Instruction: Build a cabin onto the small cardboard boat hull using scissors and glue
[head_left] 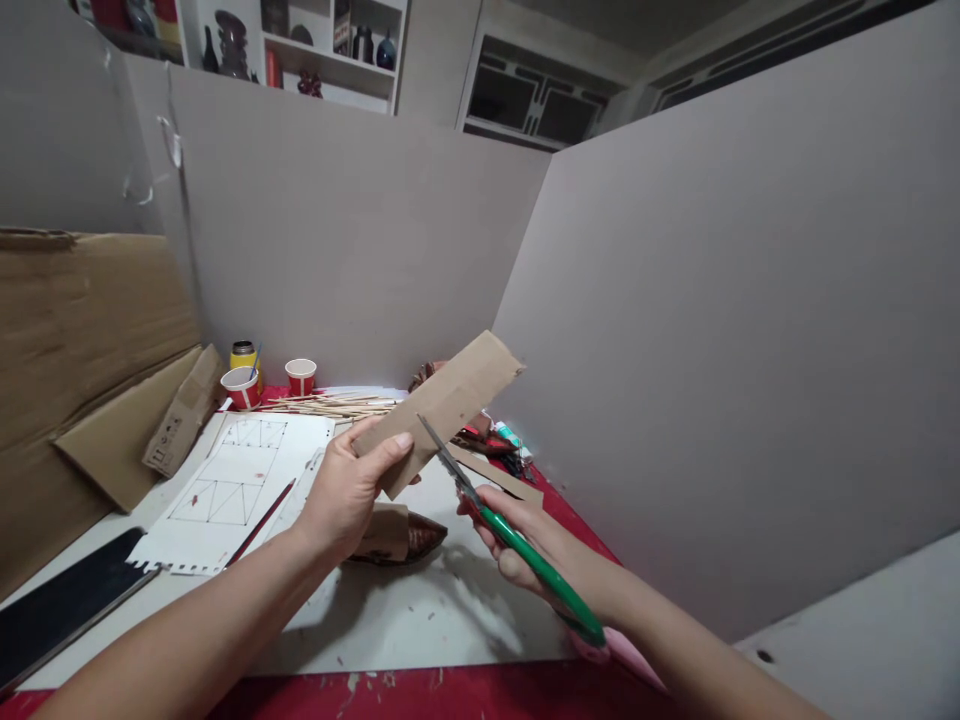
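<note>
Brown cardboard (457,388), slanted lengthwise up rightward, is held by the left grip (350,487). Scissors (541,570) are held by the right grip (536,532).

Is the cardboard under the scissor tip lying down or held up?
Held up: the left hand grips the cardboard strip near one end, above the table.

White surface (420,625) edged in red

A dark flat slab (71,600) lies at lower left, a drawing sheet (196,545) left of centre; beyond it, thin sticks (330,405) and two paper cups (301,380); below centre, a brown pointed object (427,538).
</note>
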